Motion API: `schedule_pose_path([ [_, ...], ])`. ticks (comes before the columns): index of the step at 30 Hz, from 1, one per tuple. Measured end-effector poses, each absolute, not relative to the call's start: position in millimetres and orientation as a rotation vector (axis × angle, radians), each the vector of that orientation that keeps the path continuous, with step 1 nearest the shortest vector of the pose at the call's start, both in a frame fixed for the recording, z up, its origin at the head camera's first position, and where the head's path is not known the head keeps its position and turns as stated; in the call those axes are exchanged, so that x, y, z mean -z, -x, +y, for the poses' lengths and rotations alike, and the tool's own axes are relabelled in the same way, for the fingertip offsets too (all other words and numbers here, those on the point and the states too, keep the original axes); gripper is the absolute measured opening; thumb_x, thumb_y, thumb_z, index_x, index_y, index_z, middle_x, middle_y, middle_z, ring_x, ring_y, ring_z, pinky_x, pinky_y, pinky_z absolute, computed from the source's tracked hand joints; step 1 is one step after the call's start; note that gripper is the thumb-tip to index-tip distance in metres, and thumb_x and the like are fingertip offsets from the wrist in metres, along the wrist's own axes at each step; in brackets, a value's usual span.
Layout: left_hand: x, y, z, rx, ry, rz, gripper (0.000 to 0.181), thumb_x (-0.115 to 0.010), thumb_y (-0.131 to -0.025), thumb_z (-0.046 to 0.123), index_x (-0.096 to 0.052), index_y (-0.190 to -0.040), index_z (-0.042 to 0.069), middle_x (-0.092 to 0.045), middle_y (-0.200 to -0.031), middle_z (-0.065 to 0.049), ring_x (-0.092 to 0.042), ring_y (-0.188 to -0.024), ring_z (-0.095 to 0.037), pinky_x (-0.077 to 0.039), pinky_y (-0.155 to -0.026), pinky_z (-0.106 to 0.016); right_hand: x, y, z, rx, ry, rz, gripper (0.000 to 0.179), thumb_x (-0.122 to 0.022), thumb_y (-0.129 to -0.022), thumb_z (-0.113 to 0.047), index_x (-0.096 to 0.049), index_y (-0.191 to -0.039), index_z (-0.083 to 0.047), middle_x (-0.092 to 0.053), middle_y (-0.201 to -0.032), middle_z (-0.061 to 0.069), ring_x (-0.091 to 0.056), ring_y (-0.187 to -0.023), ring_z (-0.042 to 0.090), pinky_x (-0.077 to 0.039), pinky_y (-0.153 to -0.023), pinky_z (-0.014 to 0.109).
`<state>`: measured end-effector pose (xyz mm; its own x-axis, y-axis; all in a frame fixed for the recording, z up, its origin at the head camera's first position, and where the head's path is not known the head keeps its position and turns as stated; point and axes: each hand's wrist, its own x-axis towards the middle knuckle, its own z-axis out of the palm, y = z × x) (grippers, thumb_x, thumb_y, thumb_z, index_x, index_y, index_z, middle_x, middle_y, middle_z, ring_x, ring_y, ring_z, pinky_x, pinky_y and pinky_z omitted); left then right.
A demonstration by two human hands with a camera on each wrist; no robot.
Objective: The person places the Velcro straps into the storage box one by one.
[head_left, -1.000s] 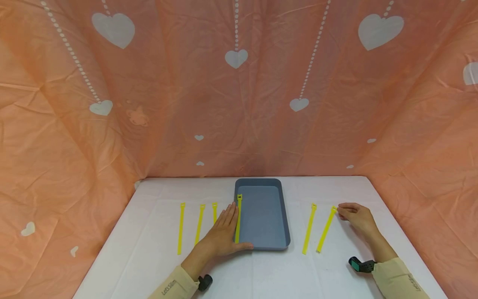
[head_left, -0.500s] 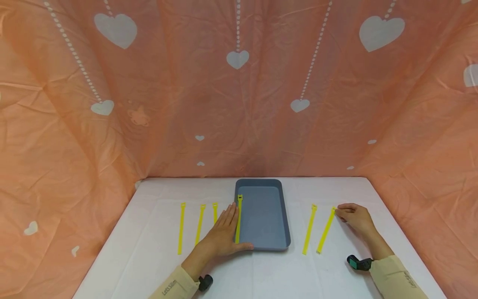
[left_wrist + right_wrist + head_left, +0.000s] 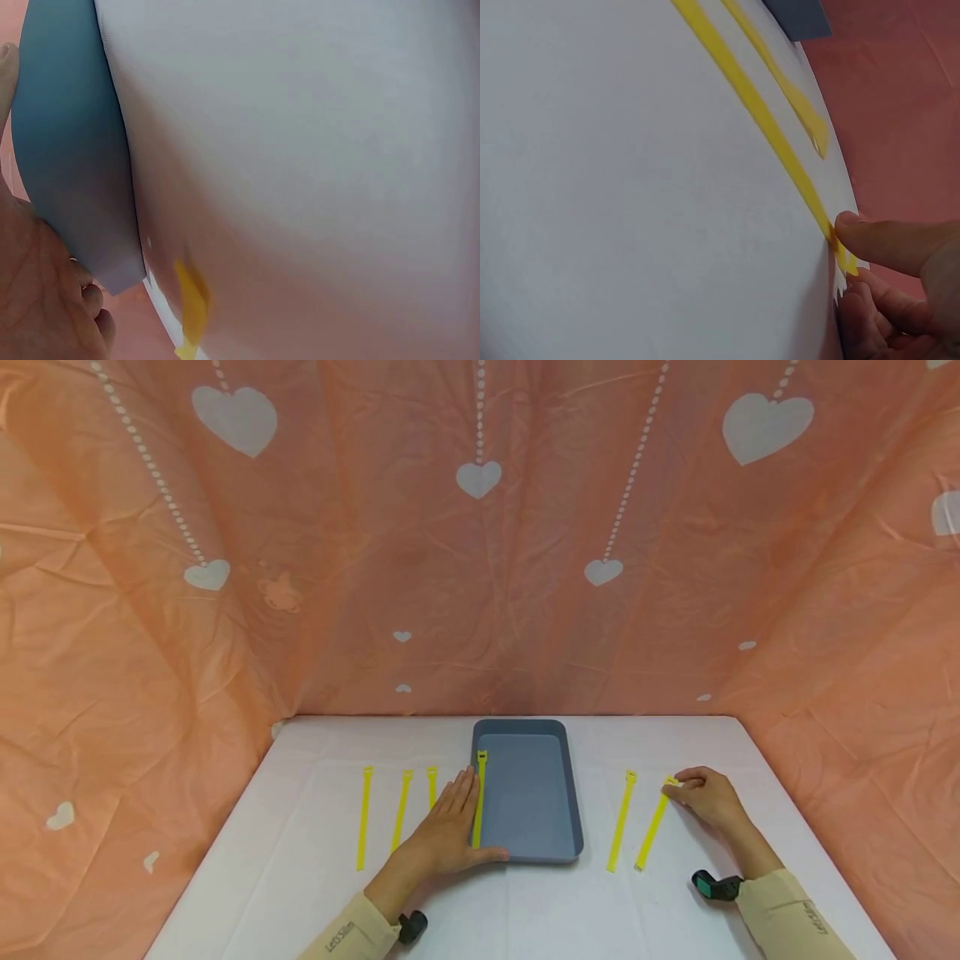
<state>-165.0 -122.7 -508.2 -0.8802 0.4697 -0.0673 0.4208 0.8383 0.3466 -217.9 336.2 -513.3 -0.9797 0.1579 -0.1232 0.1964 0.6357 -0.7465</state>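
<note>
My left hand (image 3: 448, 833) lies with straight fingers along the left side of a blue-grey tray (image 3: 572, 793), its thumb at the near rim. One yellow cable tie (image 3: 481, 777) is inside the tray by the left wall, partly hidden by that hand. On the right, my right hand (image 3: 711, 795) pinches the slotted head end of another yellow cable tie (image 3: 652, 833) between thumb and fingers. The right wrist view shows the thumb (image 3: 885, 244) over this end, while the strap (image 3: 765, 124) stretches away along the table.
Left of the tray lie several yellow cable ties (image 3: 363, 818), one partly behind the left hand. A single yellow cable tie (image 3: 622, 820) is between the tray and the right hand. The white-covered table (image 3: 547, 910) is enclosed by a pink heart-patterned curtain (image 3: 525, 635).
My right hand has moved slightly left onto the head of the cable tie and now pinches it. My left hand and the tray have kept their places.
</note>
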Motion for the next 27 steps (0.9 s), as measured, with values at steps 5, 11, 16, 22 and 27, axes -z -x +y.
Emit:
schedule_pose_path([
  [5,509.1,165.1,-122.5,-0.511,-0.698,2.863,0.131,-0.067,-0.089,0.081,-0.009,-0.170,-0.004,-0.001,-0.179,-0.021,-0.003,-0.167,-0.036,-0.012,-0.134,-0.052,514.1,218.4,334.6,1.262,-0.277,2.828,0.041,-0.082,-0.093,-0.018,-0.061,-0.115,0.010,-0.064,-0.096,0.016,-0.059,-0.089,0.029,-0.048,-0.069,0.028],
  [11,509.9,165.2,-122.6,-0.539,-0.704,2.859,0.132,-0.068,-0.089,0.081,-0.008,-0.170,-0.005,0.000,-0.179,-0.022,-0.002,-0.167,-0.036,-0.011,-0.134,-0.053,514.0,218.8,333.2,1.258,-0.269,2.838,0.037,-0.083,-0.093,-0.015,-0.061,-0.109,0.010,-0.063,-0.092,0.014,-0.059,-0.085,0.026,-0.048,-0.067,0.027],
  [16,510.8,164.9,-123.2,-0.570,-0.719,2.861,0.133,-0.065,-0.088,0.083,-0.009,-0.170,-0.005,0.000,-0.179,-0.022,-0.002,-0.167,-0.037,-0.009,-0.134,-0.052,512.7,219.1,332.2,1.245,-0.241,2.858,0.033,-0.082,-0.094,-0.016,-0.064,-0.106,0.010,-0.064,-0.088,0.011,-0.057,-0.081,0.022,-0.046,-0.065,0.027],
  [22,509.2,165.3,-123.3,-0.566,-0.712,2.853,0.133,-0.064,-0.088,0.085,-0.009,-0.170,-0.004,0.001,-0.179,-0.021,0.000,-0.167,-0.035,-0.008,-0.135,-0.052,514.3,217.7,331.6,1.241,-0.241,2.865,0.032,-0.081,-0.095,-0.017,-0.067,-0.107,0.010,-0.066,-0.089,0.011,-0.057,-0.082,0.021,-0.047,-0.066,0.026],
  [27,507.2,164.7,-123.3,-0.535,-0.708,2.851,0.132,-0.065,-0.089,0.083,-0.009,-0.170,-0.004,0.002,-0.180,-0.021,0.001,-0.167,-0.034,-0.010,-0.134,-0.053,515.7,215.4,329.6,1.271,-0.298,2.842,0.030,-0.080,-0.096,-0.019,-0.068,-0.106,0.007,-0.066,-0.091,0.012,-0.056,-0.086,0.024,-0.046,-0.068,0.028],
])
